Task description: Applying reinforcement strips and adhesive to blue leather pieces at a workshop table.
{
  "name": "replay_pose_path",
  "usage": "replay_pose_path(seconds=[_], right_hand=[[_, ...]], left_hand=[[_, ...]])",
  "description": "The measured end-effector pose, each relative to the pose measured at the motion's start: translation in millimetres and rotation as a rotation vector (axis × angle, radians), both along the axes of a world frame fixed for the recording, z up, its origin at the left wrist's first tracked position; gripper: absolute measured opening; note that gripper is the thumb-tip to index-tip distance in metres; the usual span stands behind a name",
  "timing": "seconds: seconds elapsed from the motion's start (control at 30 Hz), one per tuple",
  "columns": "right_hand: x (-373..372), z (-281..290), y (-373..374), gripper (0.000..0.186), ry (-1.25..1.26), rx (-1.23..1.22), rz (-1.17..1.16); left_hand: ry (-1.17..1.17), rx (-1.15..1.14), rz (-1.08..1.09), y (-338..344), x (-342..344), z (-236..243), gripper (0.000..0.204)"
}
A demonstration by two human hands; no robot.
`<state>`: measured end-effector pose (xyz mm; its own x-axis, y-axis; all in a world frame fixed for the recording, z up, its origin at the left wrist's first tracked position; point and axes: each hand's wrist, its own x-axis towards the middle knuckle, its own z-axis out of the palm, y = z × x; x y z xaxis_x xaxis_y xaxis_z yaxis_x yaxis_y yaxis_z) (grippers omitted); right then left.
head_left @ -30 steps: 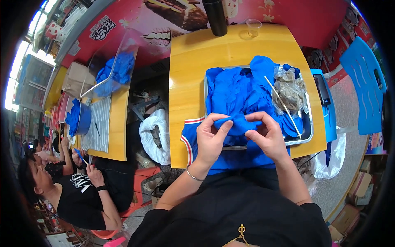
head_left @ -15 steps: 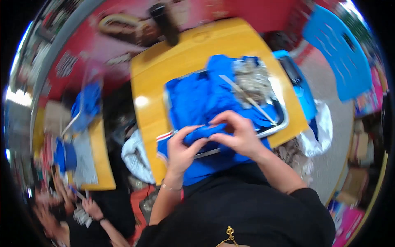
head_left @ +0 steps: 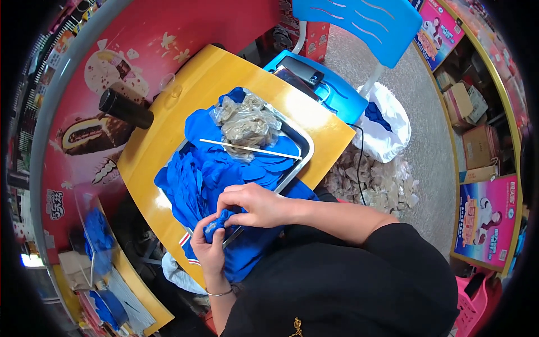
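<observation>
My left hand [head_left: 208, 247] and my right hand [head_left: 252, 206] pinch a small folded blue fabric piece [head_left: 215, 226] between their fingertips, over the near side of a metal tray; a small pale patch shows on it. The tray [head_left: 306, 140] holds a heap of blue fabric pieces [head_left: 182, 185], a crumpled translucent bag with brownish contents [head_left: 244, 121] and a long pale stick [head_left: 264, 151] lying across them. Blue cloth with red and white striped edging [head_left: 247, 264] lies under my hands at the table's near edge.
The yellow table [head_left: 146, 168] bears a black cylinder [head_left: 126, 109] and a clear cup [head_left: 168, 84]. A blue chair [head_left: 359, 17] holds devices and a cable. A white sack [head_left: 387, 140], floor scraps [head_left: 393, 185], box shelves [head_left: 471, 135] and a side table [head_left: 146, 297] surround it.
My view has swung right, bringing the chair and shelves further in and taking the co-worker out of sight. My hands stay on the blue piece, which now shows a pale patch.
</observation>
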<state>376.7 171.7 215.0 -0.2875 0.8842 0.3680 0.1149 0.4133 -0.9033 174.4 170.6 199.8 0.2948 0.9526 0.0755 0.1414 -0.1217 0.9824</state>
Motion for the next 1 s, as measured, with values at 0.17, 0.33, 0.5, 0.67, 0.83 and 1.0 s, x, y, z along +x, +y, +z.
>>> replay_pose_path(seconds=[0.17, 0.33, 0.5, 0.67, 0.83, 1.0], right_hand=[[4, 0, -9, 0.021, -0.001, 0.004, 0.013], [9, 1, -14, 0.021, 0.067, -0.049, 0.041], [10, -1, -8, 0.021, 0.033, 0.014, 0.041], [7, 13, -10, 0.019, -0.001, -0.074, -0.005], [0, 23, -4, 0.019, -0.083, -0.152, 0.011], [-4, 20, -1, 0.022, -0.078, -0.207, 0.001]], left_hand=[[0.173, 0.236, -0.010, -9, 9, 8, 0.026], [-0.007, 0.038, 0.011, -15, 11, 3, 0.017], [0.112, 0.147, 0.068, -16, 19, 5, 0.015], [0.208, 0.257, 0.010, -9, 16, 20, 0.018], [0.138, 0.297, 0.015, -4, 9, 22, 0.016], [0.102, 0.326, -0.005, 1, 5, 16, 0.017]])
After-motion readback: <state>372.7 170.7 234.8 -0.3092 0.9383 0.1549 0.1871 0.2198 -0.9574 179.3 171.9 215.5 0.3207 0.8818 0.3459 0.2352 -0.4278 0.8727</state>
